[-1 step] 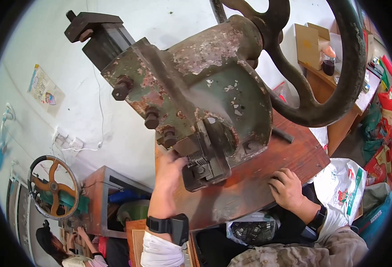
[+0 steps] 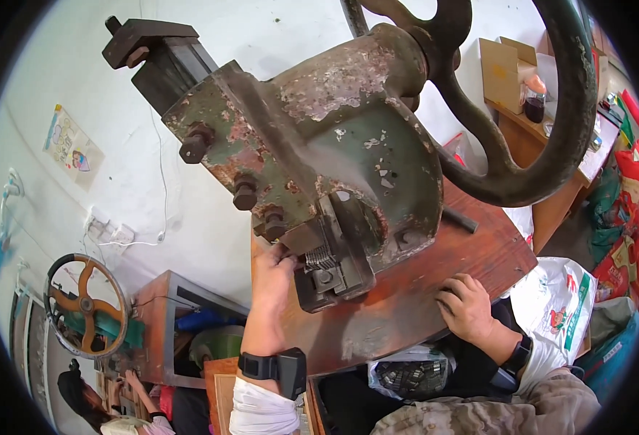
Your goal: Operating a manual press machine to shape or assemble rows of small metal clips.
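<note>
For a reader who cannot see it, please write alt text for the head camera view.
A person's left hand reaches to the die area of an old green, rusty hand press bolted on a worn wooden bench, while the right hand rests on the bench top. A large dark handwheel rises at upper right; both wrists carry black bands.

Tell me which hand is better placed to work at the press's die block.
Left. The left hand already touches the press beside its die block; the right hand rests apart on the wooden table.
</note>
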Demonstrator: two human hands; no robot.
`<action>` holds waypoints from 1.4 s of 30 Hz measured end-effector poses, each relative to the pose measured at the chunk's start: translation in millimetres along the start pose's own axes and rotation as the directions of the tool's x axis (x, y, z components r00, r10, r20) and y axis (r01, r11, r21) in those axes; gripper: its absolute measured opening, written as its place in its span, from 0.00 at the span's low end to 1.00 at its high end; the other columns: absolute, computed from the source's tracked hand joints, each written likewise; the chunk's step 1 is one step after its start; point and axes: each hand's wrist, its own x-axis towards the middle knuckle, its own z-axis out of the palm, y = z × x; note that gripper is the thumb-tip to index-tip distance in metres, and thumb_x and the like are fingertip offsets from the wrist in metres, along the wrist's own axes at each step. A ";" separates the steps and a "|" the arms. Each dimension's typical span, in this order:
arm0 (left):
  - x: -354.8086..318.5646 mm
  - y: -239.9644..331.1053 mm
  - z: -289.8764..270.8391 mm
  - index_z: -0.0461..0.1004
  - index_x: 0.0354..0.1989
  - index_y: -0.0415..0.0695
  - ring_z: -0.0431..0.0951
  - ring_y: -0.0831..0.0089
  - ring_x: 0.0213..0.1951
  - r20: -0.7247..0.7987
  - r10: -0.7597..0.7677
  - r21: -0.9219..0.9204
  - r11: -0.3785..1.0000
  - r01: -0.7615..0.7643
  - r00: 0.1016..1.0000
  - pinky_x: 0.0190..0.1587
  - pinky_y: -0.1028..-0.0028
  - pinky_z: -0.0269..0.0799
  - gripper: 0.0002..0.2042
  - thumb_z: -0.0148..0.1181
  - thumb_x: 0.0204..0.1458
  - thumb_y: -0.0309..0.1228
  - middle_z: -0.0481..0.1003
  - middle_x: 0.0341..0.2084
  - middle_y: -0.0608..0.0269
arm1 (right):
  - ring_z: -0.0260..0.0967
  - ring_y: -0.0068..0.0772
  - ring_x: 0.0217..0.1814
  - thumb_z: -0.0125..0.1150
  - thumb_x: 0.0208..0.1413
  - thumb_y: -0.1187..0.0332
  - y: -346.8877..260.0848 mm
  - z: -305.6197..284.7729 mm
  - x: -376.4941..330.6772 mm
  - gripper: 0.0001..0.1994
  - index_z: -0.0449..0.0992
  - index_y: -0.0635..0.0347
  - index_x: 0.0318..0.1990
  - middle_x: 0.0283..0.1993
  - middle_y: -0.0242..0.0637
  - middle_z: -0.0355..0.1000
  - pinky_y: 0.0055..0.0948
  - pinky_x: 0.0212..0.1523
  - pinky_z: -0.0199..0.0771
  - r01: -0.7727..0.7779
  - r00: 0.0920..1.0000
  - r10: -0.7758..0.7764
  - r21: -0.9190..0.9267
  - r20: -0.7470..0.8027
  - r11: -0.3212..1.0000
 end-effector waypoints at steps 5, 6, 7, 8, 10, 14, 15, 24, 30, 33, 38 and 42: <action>4.6 -40.4 2.5 0.72 0.41 0.37 0.70 0.56 0.44 -0.069 0.587 0.752 0.562 -0.345 0.807 0.50 0.66 0.64 0.14 0.50 0.43 0.17 0.72 0.38 0.49 | 0.65 0.45 0.44 0.66 0.39 0.70 -31.6 8.0 51.3 0.13 0.73 0.61 0.35 0.38 0.41 0.68 0.41 0.42 0.68 0.143 0.990 -0.136 0.374 -0.044 0.917; 5.4 -36.7 7.7 0.72 0.41 0.38 0.68 0.50 0.47 -0.091 0.512 0.627 0.696 -0.350 0.854 0.52 0.63 0.62 0.15 0.50 0.42 0.17 0.70 0.38 0.46 | 0.65 0.47 0.44 0.66 0.41 0.69 -39.1 11.4 70.4 0.13 0.72 0.62 0.35 0.38 0.42 0.68 0.41 0.42 0.68 0.136 0.991 -0.123 0.351 -0.057 0.926; 7.1 -41.4 3.0 0.72 0.41 0.38 0.68 0.50 0.47 -0.097 0.512 0.623 0.700 -0.349 0.854 0.52 0.63 0.62 0.15 0.50 0.42 0.17 0.70 0.38 0.46 | 0.65 0.49 0.44 0.66 0.42 0.67 -48.6 17.5 92.4 0.14 0.72 0.64 0.35 0.37 0.44 0.68 0.41 0.42 0.69 0.138 0.990 -0.121 0.338 -0.073 0.931; 12.4 -49.1 -0.8 0.72 0.41 0.39 0.67 0.51 0.47 -0.110 0.455 0.557 0.765 -0.324 0.884 0.52 0.64 0.62 0.15 0.51 0.42 0.18 0.69 0.40 0.46 | 0.66 0.50 0.43 0.68 0.40 0.64 -52.8 28.2 112.5 0.18 0.71 0.65 0.36 0.39 0.47 0.68 0.41 0.41 0.69 0.090 0.996 -0.078 0.326 -0.049 0.941; 16.1 -55.6 -3.1 0.72 0.42 0.39 0.67 0.51 0.48 -0.117 0.394 0.482 0.825 -0.295 0.912 0.53 0.64 0.61 0.15 0.51 0.43 0.18 0.68 0.41 0.45 | 0.66 0.51 0.43 0.71 0.37 0.60 -62.1 49.7 141.0 0.22 0.71 0.66 0.36 0.40 0.49 0.68 0.40 0.39 0.69 0.042 0.999 -0.036 0.307 -0.023 0.951; 13.7 -56.0 0.5 0.71 0.45 0.40 0.64 0.51 0.51 -0.112 0.441 0.515 0.792 -0.327 0.891 0.55 0.63 0.60 0.16 0.52 0.45 0.20 0.66 0.44 0.44 | 0.67 0.52 0.44 0.73 0.30 0.53 -73.9 58.1 170.3 0.31 0.68 0.69 0.37 0.40 0.51 0.68 0.41 0.42 0.69 -0.199 0.971 0.146 0.305 0.188 0.931; 13.5 -55.9 0.5 0.71 0.46 0.41 0.63 0.51 0.52 -0.107 0.465 0.554 0.762 -0.335 0.879 0.56 0.63 0.59 0.16 0.52 0.46 0.21 0.66 0.45 0.43 | 0.66 0.51 0.46 0.73 0.29 0.52 -74.7 57.4 173.9 0.33 0.68 0.69 0.39 0.41 0.50 0.68 0.41 0.44 0.69 -0.274 0.940 0.192 0.289 0.281 0.917; 12.5 -45.0 1.9 0.68 0.50 0.41 0.61 0.48 0.54 -0.117 0.324 0.610 0.769 -0.190 0.939 0.57 0.62 0.58 0.19 0.51 0.47 0.23 0.65 0.47 0.40 | 0.68 0.53 0.44 0.75 0.29 0.56 -64.6 76.5 170.9 0.35 0.69 0.68 0.44 0.39 0.53 0.69 0.40 0.45 0.69 -0.189 0.975 0.139 0.324 0.172 0.927; 17.0 -49.2 0.7 0.69 0.49 0.41 0.60 0.50 0.56 -0.027 0.441 0.753 0.599 -0.272 0.897 0.59 0.60 0.55 0.18 0.50 0.47 0.24 0.66 0.53 0.52 | 0.66 0.53 0.49 0.74 0.29 0.58 -76.8 75.1 164.7 0.35 0.68 0.67 0.46 0.44 0.51 0.68 0.40 0.47 0.68 -0.214 0.976 0.193 0.303 0.098 0.929; 20.7 -56.8 -2.3 0.70 0.49 0.42 0.59 0.51 0.57 -0.148 0.359 0.562 0.797 -0.221 0.921 0.60 0.60 0.54 0.18 0.49 0.47 0.23 0.66 0.55 0.59 | 0.64 0.53 0.51 0.74 0.29 0.57 -90.3 75.0 173.8 0.35 0.68 0.67 0.47 0.46 0.52 0.67 0.40 0.48 0.68 -0.289 0.957 0.270 0.253 0.106 0.923; 14.9 -46.9 -3.8 0.71 0.48 0.42 0.58 0.50 0.57 0.018 0.404 0.707 0.641 -0.297 0.915 0.61 0.60 0.52 0.18 0.49 0.46 0.23 0.66 0.56 0.58 | 0.64 0.53 0.50 0.74 0.29 0.57 -74.3 76.9 169.0 0.35 0.67 0.68 0.46 0.46 0.52 0.67 0.40 0.48 0.68 -0.264 0.963 0.230 0.329 0.140 0.907; 12.1 -41.4 -1.7 0.72 0.48 0.43 0.56 0.49 0.59 0.012 0.382 0.721 0.637 -0.273 0.924 0.62 0.61 0.50 0.18 0.49 0.46 0.23 0.65 0.56 0.59 | 0.66 0.53 0.48 0.73 0.33 0.58 -64.6 74.6 164.4 0.31 0.69 0.67 0.45 0.45 0.53 0.67 0.40 0.47 0.68 -0.182 0.983 0.156 0.373 0.100 0.910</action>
